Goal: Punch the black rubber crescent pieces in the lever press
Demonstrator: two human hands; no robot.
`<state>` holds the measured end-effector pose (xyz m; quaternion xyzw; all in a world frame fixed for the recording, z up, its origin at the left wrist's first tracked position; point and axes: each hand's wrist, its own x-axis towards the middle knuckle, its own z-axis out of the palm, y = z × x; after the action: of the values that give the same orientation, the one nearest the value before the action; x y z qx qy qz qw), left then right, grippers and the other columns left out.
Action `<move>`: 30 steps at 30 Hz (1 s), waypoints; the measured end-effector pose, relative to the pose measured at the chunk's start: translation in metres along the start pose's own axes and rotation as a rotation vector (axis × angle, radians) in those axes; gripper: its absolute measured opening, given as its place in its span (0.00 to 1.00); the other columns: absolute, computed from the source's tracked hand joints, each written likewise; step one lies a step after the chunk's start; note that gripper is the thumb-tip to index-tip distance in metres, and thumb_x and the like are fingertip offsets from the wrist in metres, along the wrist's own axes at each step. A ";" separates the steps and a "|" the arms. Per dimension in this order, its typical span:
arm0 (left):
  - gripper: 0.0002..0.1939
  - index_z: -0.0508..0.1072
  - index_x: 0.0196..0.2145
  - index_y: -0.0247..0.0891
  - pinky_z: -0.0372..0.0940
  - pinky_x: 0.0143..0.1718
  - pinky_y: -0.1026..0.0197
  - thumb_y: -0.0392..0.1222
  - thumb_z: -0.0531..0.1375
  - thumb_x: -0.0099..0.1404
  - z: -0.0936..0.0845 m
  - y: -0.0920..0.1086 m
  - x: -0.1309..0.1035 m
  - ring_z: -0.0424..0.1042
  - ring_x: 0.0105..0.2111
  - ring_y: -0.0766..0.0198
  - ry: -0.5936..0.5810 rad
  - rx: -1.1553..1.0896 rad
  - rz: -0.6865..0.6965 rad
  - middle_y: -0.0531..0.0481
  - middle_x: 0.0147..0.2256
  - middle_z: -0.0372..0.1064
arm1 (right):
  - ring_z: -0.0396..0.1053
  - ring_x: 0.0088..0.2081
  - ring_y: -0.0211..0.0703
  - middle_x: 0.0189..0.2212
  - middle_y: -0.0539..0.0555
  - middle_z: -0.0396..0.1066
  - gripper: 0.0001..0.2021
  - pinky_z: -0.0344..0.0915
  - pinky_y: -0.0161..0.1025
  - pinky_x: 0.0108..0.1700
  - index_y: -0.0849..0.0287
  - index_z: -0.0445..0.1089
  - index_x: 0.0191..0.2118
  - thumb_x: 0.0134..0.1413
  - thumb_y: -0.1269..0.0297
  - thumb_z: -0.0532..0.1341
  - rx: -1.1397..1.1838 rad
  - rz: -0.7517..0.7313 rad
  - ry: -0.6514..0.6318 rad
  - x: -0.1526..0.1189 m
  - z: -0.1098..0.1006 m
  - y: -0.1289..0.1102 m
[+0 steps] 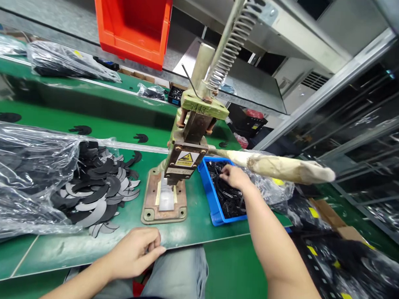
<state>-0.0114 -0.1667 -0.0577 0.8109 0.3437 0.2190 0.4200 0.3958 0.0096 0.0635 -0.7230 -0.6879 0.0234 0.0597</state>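
Observation:
My right hand (235,177) reaches into a blue bin (213,209) full of small black parts (228,198). Its fingers are bent together on the parts at the far side, and what they pinch is too small to make out. My left hand (135,254) lies at the front edge of the green table, fingers curled in, with nothing visible in them. Between the hands stands a hand press (186,160) with a warning label. A pale block (167,198) sits on its base plate (148,215), under the ram.
The press's wrapped lever (284,167) sticks out above my right forearm. Left of the press, curved black and grey pieces (103,187) spill from a clear plastic bag (25,178). An orange bin (133,29) sits on the shelf above. Bagged parts (355,264) lie at the right.

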 end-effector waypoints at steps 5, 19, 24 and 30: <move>0.15 0.67 0.33 0.41 0.58 0.33 0.61 0.51 0.57 0.75 0.002 0.001 0.000 0.70 0.29 0.62 -0.011 0.016 0.011 0.52 0.27 0.71 | 0.75 0.53 0.46 0.53 0.57 0.75 0.20 0.74 0.53 0.58 0.59 0.72 0.55 0.65 0.52 0.64 -0.105 -0.003 -0.308 -0.049 0.010 0.008; 0.15 0.69 0.34 0.41 0.60 0.33 0.62 0.53 0.57 0.76 0.008 -0.003 -0.004 0.69 0.29 0.64 0.011 0.056 0.003 0.53 0.28 0.72 | 0.73 0.56 0.47 0.53 0.57 0.75 0.17 0.70 0.56 0.63 0.58 0.74 0.52 0.68 0.51 0.62 0.092 0.051 -0.003 -0.069 0.034 0.002; 0.15 0.69 0.34 0.41 0.60 0.32 0.63 0.52 0.58 0.75 0.008 -0.003 -0.005 0.69 0.28 0.64 0.026 0.057 0.002 0.53 0.28 0.72 | 0.76 0.50 0.44 0.48 0.55 0.78 0.17 0.72 0.53 0.60 0.59 0.75 0.49 0.67 0.50 0.62 0.341 0.072 0.131 -0.073 0.039 0.010; 0.16 0.69 0.32 0.41 0.60 0.30 0.64 0.52 0.58 0.75 0.011 -0.009 -0.007 0.67 0.26 0.65 0.067 -0.013 -0.008 0.53 0.28 0.69 | 0.78 0.44 0.44 0.45 0.56 0.80 0.19 0.74 0.52 0.56 0.59 0.77 0.49 0.63 0.48 0.64 0.765 0.101 0.381 -0.077 0.037 0.010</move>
<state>-0.0123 -0.1740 -0.0717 0.7990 0.3595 0.2467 0.4141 0.3972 -0.0655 0.0219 -0.6731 -0.5701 0.1459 0.4480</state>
